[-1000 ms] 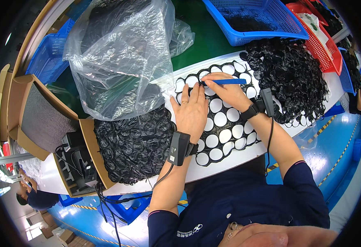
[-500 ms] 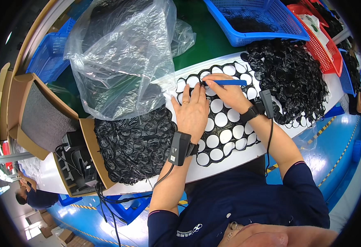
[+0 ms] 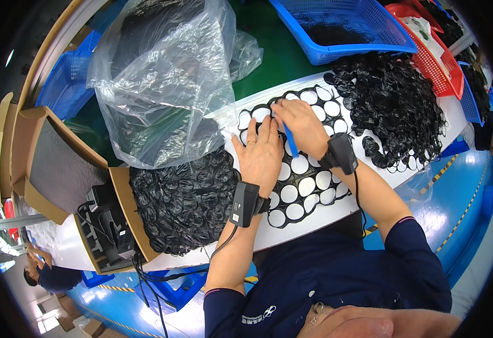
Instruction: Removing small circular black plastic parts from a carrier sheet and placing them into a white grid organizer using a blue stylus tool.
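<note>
A flat black sheet with rows of round openings showing white (image 3: 295, 179) lies on the white table (image 3: 274, 236) in front of me. My left hand (image 3: 260, 162) rests palm down on its left part, fingers spread toward the far edge. My right hand (image 3: 304, 128) is closed around a slim blue pen-like tool (image 3: 291, 142), whose free end points back toward me. The tool's working end is hidden beneath my right fingers, beside my left fingertips at the sheet's far part.
A heap of black sheets (image 3: 395, 107) lies at the right, another black stack (image 3: 182, 208) at the left. A clear plastic bag (image 3: 165, 84) covers the far left. Blue (image 3: 342, 55) and red baskets (image 3: 446, 79) stand behind. An open cardboard box (image 3: 134, 211) holds cabled devices.
My right hand has turned and shifted slightly, swinging the blue tool's free end from pointing right to pointing toward me. The left hand stays nearly in place on the sheet.
</note>
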Demonstrator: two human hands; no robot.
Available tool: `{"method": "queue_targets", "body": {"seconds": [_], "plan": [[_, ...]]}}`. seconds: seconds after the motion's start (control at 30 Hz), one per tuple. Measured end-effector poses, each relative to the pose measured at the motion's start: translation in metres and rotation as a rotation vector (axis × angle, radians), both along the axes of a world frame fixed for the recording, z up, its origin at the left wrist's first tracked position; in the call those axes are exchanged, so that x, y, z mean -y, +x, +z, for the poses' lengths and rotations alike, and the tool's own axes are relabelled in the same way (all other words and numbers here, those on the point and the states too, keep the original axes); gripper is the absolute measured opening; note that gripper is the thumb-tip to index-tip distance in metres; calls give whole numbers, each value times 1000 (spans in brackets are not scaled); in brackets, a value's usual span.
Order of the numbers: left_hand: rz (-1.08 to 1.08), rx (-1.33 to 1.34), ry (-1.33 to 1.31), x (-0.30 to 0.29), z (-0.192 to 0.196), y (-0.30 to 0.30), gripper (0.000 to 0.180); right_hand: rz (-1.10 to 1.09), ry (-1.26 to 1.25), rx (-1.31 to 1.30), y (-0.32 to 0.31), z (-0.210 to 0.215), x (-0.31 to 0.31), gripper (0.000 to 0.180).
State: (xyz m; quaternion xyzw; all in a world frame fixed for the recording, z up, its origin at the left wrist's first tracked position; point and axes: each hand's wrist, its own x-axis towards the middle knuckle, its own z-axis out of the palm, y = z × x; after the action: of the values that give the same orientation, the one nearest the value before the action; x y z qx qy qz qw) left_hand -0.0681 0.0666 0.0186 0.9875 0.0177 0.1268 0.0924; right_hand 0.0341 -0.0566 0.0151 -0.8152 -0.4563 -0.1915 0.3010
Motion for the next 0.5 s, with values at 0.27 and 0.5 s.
{"method": "queue_targets", "body": {"seconds": [0.27, 0.5], "plan": [[-5, -10, 6, 4, 2, 1, 42, -185, 976, -1031, 54, 17, 88, 33], [-6, -5, -17, -1, -2, -3, 42, -416, 878, -278, 61, 127, 150, 37]]}}
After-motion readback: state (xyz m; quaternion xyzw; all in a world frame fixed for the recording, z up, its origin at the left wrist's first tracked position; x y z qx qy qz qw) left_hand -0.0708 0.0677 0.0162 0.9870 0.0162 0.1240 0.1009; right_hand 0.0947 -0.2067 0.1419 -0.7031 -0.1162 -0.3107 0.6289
